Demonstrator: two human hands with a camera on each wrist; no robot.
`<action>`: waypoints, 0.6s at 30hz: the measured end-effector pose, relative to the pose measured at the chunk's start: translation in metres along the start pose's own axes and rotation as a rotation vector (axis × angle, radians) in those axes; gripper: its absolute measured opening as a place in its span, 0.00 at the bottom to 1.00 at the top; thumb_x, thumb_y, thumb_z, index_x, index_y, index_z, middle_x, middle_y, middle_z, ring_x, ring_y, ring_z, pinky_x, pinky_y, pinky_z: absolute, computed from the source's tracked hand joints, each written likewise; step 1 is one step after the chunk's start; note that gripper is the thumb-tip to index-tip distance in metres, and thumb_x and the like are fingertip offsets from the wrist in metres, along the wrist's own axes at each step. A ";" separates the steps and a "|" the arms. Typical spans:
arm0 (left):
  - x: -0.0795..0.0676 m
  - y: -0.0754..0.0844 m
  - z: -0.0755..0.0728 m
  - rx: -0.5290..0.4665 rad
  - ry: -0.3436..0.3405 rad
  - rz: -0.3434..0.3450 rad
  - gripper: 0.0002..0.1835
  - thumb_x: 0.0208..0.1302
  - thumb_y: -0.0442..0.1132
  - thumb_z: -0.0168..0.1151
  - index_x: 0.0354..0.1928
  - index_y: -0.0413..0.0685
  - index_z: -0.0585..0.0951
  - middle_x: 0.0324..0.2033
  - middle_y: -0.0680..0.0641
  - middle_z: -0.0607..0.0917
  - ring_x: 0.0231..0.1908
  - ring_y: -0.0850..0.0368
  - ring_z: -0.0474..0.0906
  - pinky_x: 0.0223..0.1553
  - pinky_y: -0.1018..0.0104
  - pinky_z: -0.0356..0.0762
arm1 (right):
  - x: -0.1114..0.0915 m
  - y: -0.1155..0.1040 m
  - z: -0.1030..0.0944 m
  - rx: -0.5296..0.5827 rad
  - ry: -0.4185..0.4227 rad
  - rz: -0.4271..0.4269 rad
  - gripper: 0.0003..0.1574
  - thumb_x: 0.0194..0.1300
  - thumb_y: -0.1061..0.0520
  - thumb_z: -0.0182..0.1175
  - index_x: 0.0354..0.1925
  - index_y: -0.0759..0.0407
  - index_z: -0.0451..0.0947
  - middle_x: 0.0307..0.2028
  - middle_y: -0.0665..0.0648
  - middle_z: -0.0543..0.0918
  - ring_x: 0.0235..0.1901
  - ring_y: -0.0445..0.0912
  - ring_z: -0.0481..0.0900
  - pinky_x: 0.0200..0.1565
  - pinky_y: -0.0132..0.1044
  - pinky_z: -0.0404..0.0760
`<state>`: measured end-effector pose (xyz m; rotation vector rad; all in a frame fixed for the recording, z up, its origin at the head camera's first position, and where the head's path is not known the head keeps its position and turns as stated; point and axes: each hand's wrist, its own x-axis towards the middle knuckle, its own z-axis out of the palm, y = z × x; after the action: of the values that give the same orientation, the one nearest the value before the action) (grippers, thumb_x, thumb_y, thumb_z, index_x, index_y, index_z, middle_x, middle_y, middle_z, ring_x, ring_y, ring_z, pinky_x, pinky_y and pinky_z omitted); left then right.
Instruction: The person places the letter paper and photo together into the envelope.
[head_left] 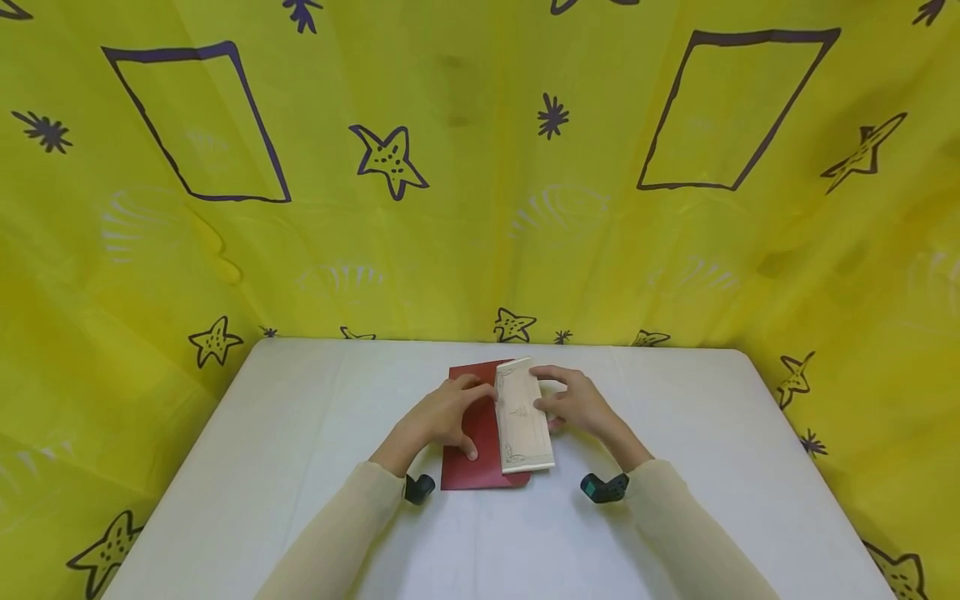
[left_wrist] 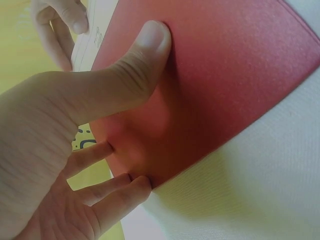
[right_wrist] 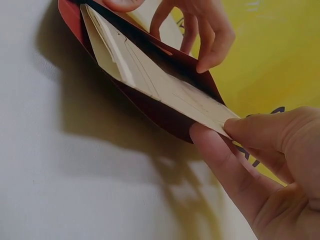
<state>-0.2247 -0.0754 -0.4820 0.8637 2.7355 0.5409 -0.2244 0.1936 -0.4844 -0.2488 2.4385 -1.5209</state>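
Observation:
A red envelope (head_left: 472, 471) lies on the table, its mouth toward the right. A folded cream card (head_left: 522, 429) with line-drawn corner ornaments stands partly over its right side in the head view. In the right wrist view the card (right_wrist: 150, 87) sits between the envelope's parted walls. My left hand (head_left: 442, 412) holds the envelope, thumb (left_wrist: 150, 42) pressed on its face and fingertips along one edge. My right hand (head_left: 583, 406) pinches the card's outer edge between thumb and fingers.
The white table (head_left: 337, 400) spreads around both hands. A yellow curtain (head_left: 465, 250) printed with dark stars and shells hangs behind and at both sides. Small black cameras (head_left: 603, 488) sit at the wrists.

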 end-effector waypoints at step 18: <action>-0.004 0.004 -0.003 -0.021 0.003 -0.009 0.46 0.41 0.48 0.88 0.65 0.66 0.75 0.69 0.45 0.69 0.66 0.44 0.67 0.58 0.47 0.80 | 0.001 -0.004 0.015 -0.003 0.028 0.037 0.36 0.65 0.63 0.70 0.70 0.54 0.73 0.32 0.58 0.87 0.20 0.50 0.83 0.26 0.41 0.85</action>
<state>-0.2206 -0.0758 -0.4775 0.8453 2.7298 0.5683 -0.2208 0.1789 -0.4868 -0.1825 2.4526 -1.5156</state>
